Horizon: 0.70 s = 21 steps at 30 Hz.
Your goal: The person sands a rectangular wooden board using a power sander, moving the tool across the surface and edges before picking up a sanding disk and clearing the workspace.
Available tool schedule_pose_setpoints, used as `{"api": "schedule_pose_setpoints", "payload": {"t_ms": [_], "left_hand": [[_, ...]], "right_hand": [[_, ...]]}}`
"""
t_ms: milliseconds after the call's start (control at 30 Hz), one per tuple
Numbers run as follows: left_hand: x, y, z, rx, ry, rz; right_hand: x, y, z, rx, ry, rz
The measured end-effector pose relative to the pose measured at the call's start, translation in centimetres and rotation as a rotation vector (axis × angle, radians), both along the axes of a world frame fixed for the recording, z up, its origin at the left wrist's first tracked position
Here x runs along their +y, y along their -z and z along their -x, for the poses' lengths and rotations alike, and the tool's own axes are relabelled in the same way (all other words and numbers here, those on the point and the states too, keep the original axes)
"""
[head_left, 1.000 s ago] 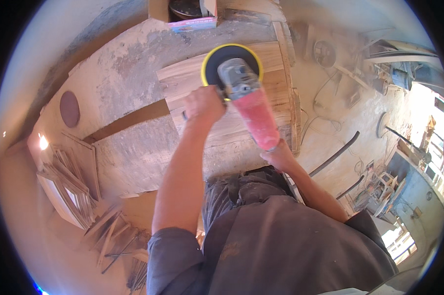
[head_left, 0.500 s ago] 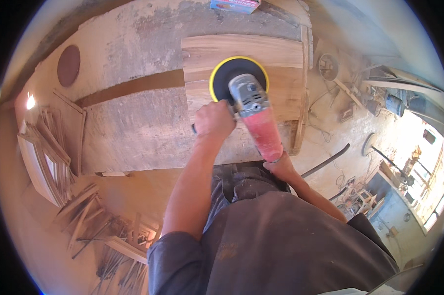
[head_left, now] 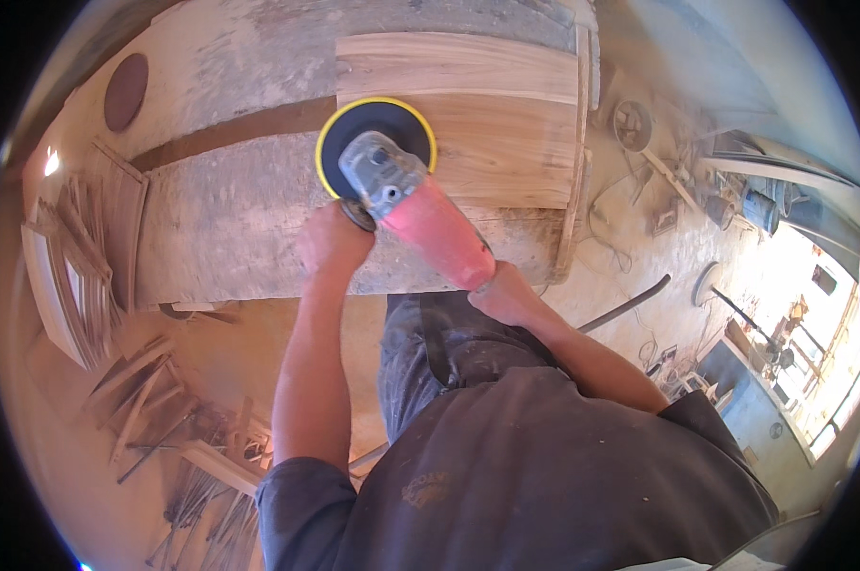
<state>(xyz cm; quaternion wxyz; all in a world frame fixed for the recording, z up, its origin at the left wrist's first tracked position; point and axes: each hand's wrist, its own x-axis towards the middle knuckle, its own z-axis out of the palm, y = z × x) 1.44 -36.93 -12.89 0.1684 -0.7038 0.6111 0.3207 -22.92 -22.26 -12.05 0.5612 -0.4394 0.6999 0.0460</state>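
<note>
A disc sander (head_left: pixel 437 231) with a red body and grey head is held in both my hands. Its round black pad with a yellow rim (head_left: pixel 433 143) lies over the left edge of a flat wooden panel (head_left: pixel 511 138). My left hand (head_left: pixel 335 240) is closed round the side handle by the head. At the rear end of the red body, my right hand (head_left: pixel 508 293) grips the tool. Beneath the panel is a worn, dusty workbench (head_left: pixel 230 219) with a long gap running leftward. The pad hides part of the panel's edge.
A brown round disc (head_left: pixel 126 92) lies at the bench's far left. Stacked wooden boards (head_left: pixel 63 276) lean at the left, with scrap sticks (head_left: pixel 225 462) below. To the right are a blue bucket (head_left: pixel 760 211), a pedestal fan (head_left: pixel 711 285) and cables on the floor.
The sander and both hands have moved left, the pad going from the panel's middle to its left edge. The tool's body now slants more. The view has shifted, and the box at the top is gone from sight.
</note>
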Motion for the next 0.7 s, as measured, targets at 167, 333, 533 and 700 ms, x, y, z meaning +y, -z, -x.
{"api": "schedule_pose_setpoints", "payload": {"t_ms": [167, 333, 533, 700], "left_hand": [[2.6, -1.2, 7.4, 0.123, 0.072, -0.016], [3.4, -1.2, 8.1, 0.134, 0.058, 0.035], [4.9, 0.4, 0.9, 0.004, -0.172, -0.028], [6.1, -1.2, 4.3, -0.003, -0.083, 0.003]], "right_hand": [[5.9, -0.2, 6.4, -0.052, 0.193, 0.035], [5.0, -1.1, 7.0, -0.019, 0.076, 0.041], [1.5, 0.2, 2.1, 0.003, -0.163, -0.015], [3.4, -1.4, 4.1, 0.009, -0.052, -0.108]]}}
